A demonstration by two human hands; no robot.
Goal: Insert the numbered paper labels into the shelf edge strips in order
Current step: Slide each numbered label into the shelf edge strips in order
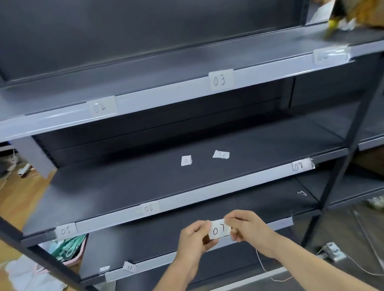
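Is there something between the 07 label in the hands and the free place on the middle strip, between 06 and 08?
Nothing visible. Both hands hold the 07 label below the middle strip; the stretch between 06 and 08 is bare, with open air in between.

Top shelf strip [169,99]: labels "02" [100,107] and "03" [219,80]; two more at the ends are illegible.
Middle shelf strip [215,190]: "05" [65,230], "06" [148,208], "08" [298,165].
Held paper label [218,230]: "07", between left hand [194,239] and right hand [248,226].
Loose slips on the middle shelf: unreadable.
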